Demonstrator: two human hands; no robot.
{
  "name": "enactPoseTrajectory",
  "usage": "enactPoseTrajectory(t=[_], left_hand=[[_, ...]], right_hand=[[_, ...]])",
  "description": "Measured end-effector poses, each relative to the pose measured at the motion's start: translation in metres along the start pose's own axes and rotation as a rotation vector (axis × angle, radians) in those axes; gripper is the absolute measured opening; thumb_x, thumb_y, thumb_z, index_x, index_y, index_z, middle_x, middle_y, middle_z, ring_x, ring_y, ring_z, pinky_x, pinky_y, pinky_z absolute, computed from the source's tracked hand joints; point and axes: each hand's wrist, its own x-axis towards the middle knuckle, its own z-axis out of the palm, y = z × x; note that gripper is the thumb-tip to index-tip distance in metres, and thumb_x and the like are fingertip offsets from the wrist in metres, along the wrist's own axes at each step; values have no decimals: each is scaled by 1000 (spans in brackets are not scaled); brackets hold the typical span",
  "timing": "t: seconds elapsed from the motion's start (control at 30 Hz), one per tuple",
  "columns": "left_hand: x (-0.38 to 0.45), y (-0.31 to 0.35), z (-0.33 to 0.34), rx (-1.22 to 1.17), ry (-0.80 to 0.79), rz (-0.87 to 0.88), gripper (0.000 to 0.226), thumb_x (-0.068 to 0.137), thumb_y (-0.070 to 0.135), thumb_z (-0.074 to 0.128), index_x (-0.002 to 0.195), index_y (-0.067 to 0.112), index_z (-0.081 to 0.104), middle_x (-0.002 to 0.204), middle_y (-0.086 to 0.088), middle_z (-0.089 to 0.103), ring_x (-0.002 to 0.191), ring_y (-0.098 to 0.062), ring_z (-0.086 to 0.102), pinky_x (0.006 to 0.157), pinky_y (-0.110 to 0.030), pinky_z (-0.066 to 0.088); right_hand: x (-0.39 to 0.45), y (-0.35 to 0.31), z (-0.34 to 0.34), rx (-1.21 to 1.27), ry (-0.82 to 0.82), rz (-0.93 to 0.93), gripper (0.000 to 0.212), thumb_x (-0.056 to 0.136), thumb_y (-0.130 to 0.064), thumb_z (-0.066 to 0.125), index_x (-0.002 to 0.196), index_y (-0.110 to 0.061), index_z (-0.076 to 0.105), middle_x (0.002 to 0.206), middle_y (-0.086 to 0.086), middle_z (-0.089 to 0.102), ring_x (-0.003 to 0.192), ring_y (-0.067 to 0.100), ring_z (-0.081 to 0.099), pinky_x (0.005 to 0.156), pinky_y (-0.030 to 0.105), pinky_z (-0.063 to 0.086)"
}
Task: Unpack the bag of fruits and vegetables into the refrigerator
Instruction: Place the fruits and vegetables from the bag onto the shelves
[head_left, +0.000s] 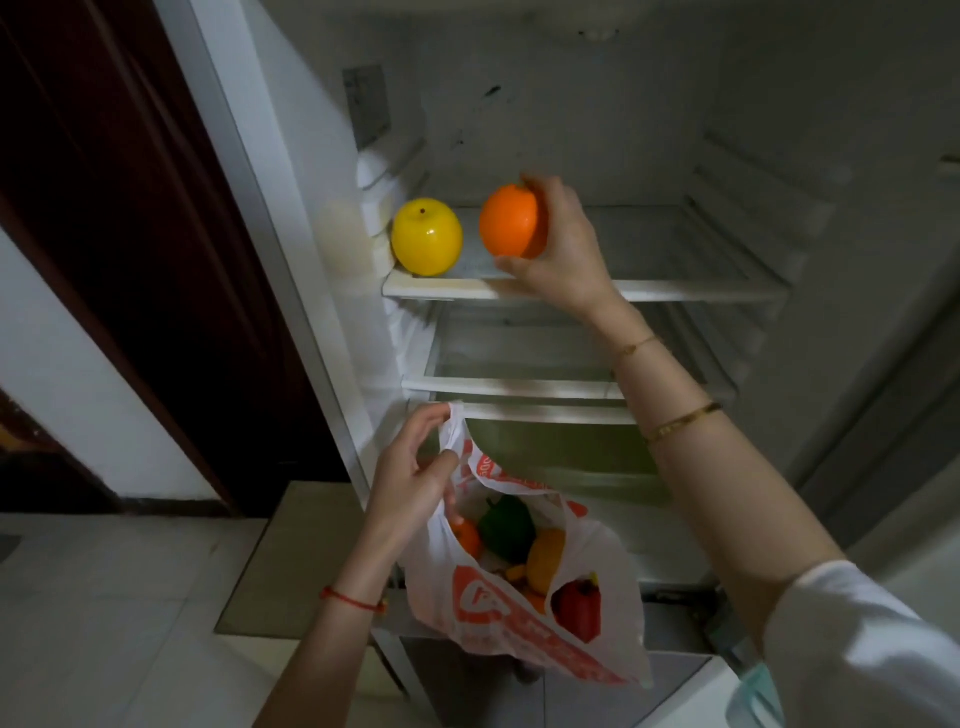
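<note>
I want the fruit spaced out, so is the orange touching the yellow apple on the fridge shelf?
Apart. The head view shows a strip of bare shelf between the orange, held by the right hand, and the yellow apple.

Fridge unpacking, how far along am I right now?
Early on. Done: one yellow fruit sits on the upper shelf. In hand: the right hand holds an orange at that shelf, beside the yellow fruit. Left: the bag, held open by the left hand, still has a green pepper, a red one and more.
</note>
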Motion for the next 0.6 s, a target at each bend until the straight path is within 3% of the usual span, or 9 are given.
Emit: enactPoseTrajectory(t=[0.13, 0.23, 0.43, 0.5, 0.57, 0.6], left_hand=[[-1, -2, -4, -19, -11, -14, 50, 91, -5, 51, 131, 24, 50, 126, 17, 52, 43, -12, 58, 48, -26, 53], [-2, -4, -5, -6, -3, -25, 50, 90, -5, 52, 130, 25, 50, 123, 22, 48, 43, -12, 58, 46, -22, 50], [-10, -7, -6, 15, -10, 7, 50, 90, -5, 53, 130, 24, 51, 138, 5, 49, 47, -15, 60, 46, -22, 50], [-15, -10, -6, 15, -8, 23, 50, 90, -6, 53, 131, 22, 51, 137, 3, 51, 52, -9, 63, 50, -21, 52], [-22, -13, -7, 1, -9, 22, 51, 89, -9, 52, 132, 19, 51, 137, 2, 52, 56, -5, 64, 54, -19, 53], [-26, -14, -8, -7, -12, 21, 52, 88, -11, 51, 132, 17, 51, 134, 1, 54, 59, -1, 64, 56, -16, 53]], right_hand=[[14, 5, 19, -15, -82, 64, 87, 72, -16, 83, 144, -7, 33, 143, 14, 39, 130, 28, 43, 94, 22, 33], [13, 10, 24, -21, -111, 87, 88, 74, -18, 82, 145, -8, 32, 145, 13, 37, 131, 28, 41, 96, 26, 36], [-2, 1, 14, 22, -83, 115, 98, 72, -26, 84, 149, -10, 26, 150, 13, 32, 136, 28, 37, 106, 31, 34], [-22, -4, 6, -1, 76, 31, 76, 74, -28, 79, 137, -8, 42, 137, 12, 46, 126, 26, 46, 101, 30, 39], [-55, -12, 1, 47, 218, -39, 38, 80, -25, 72, 110, -7, 57, 110, 9, 59, 100, 20, 58, 83, 27, 47], [-75, -14, -1, 107, 211, -27, 23, 83, -22, 69, 98, -6, 60, 97, 7, 63, 88, 18, 60, 75, 29, 48]])
